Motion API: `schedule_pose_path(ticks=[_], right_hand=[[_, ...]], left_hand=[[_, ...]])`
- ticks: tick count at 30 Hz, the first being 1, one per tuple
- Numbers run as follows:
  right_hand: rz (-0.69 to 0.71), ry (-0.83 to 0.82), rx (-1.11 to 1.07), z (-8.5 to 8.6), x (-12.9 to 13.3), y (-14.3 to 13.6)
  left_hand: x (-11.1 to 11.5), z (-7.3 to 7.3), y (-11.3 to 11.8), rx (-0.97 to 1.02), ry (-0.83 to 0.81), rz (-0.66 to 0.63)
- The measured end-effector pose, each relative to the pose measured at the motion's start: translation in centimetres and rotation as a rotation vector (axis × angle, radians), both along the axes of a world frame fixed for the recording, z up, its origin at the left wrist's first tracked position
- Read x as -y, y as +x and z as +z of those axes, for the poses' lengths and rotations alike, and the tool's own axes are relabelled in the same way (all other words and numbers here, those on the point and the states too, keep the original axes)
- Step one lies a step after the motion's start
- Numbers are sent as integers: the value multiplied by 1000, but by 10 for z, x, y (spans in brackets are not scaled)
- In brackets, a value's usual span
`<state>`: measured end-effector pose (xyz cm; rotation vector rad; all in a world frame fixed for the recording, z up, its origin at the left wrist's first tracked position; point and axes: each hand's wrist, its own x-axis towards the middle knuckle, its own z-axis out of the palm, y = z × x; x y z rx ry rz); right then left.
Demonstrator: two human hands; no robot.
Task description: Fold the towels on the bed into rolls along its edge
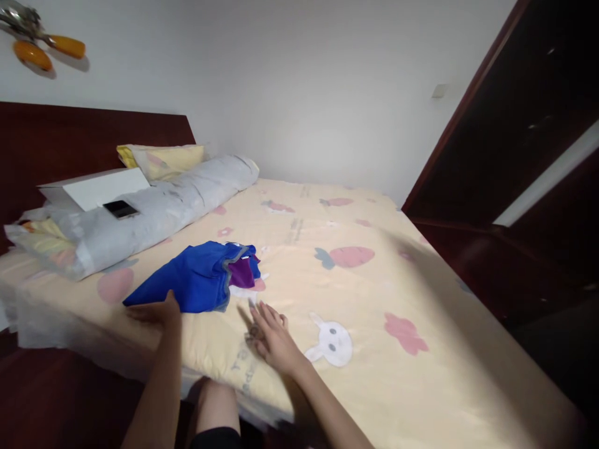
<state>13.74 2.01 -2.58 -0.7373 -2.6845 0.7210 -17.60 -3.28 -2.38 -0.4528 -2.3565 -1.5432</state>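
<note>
A blue cloth item (191,274) with grey edging lies loosely folded near the bed's front edge. Purple fabric (242,272) shows at its right end; whether this is a garment or a bag I cannot make out. At the lower left of the cloth, my left hand (156,310) rests low, fingers stretched out to the left and the thumb against the blue fabric. My right hand (271,337) is to the right of the cloth and apart from it, over the sheet with its fingers partly spread and nothing visible in them.
The bed (374,293) has a cream sheet printed with carrots and rabbits. Along the headboard (84,134) lie a plastic-wrapped roll (182,193), a white box (107,187), a phone (120,209) and a yellow pillow (168,159). A dark wardrobe (510,156) stands at the right.
</note>
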Motion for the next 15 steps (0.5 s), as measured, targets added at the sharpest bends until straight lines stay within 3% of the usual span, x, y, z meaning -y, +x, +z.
schedule_pose_path(ticks=[2, 5, 7, 11, 15], right_hand=[[-41, -22, -23, 2, 7, 33], [-102, -48, -71, -2, 19, 83], [-165, -70, -91, -12, 25, 116], [-321, -95, -178, -49, 35, 182], [-501, -205, -285, -96, 45, 249]], left_hand=[[-6, -5, 17, -113, -13, 19], [-33, -1, 45, -311, -91, -209], [-54, 6, 54, -310, -164, -278], [-73, 23, 44, -171, -244, -299], [-67, 44, 23, -86, -139, -154]])
